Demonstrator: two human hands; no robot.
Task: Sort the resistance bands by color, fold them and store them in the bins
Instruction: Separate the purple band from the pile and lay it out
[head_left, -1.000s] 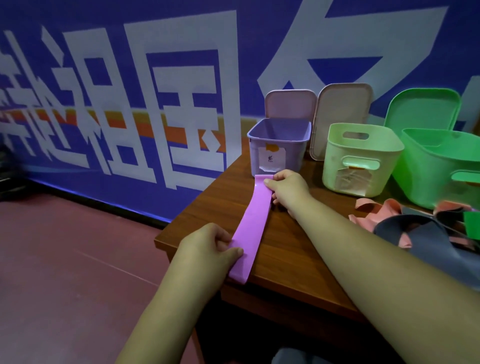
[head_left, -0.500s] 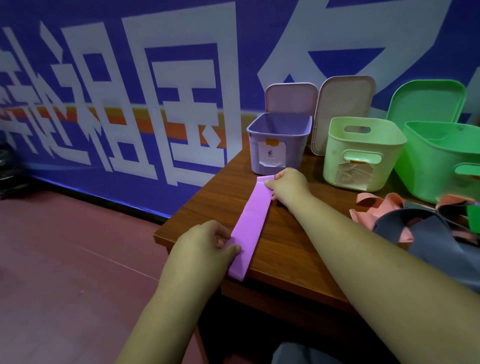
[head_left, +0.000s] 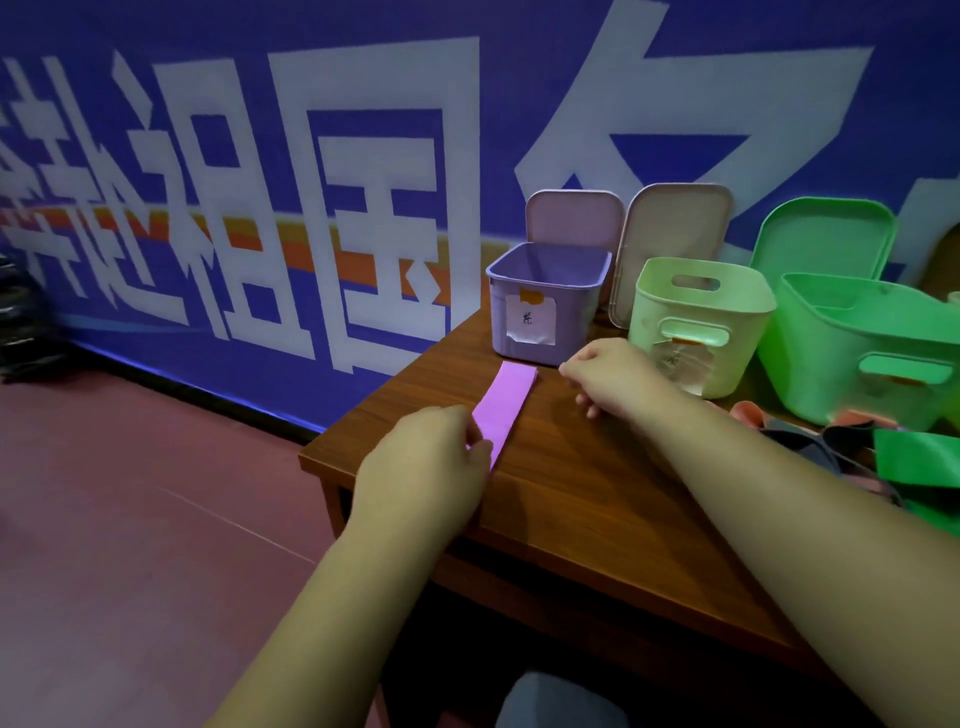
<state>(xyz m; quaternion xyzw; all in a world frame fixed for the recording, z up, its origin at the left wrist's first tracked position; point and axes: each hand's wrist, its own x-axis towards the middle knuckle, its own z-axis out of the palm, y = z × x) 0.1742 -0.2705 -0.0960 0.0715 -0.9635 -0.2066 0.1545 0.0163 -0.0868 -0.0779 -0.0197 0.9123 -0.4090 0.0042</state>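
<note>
Purple band (head_left: 506, 405) lies flat on the wooden table (head_left: 571, 519), by a red floor (head_left: 130, 519) and blue lettered wall (head_left: 260, 78); left hand (head_left: 421, 462) pinches its near end, purple bin (head_left: 545, 312) stands just beyond, right hand (head_left: 618, 379), fingers loosely curled, holds nothing

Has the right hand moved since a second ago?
Yes. The right hand left the purple band, shifting right toward the pale green bin.

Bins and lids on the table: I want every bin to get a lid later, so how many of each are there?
Bins: 3 (purple bin, pale green bin, bright green bin)
Lids: 3 (purple lid, pale pink lid, green lid)
Total: 6
</note>
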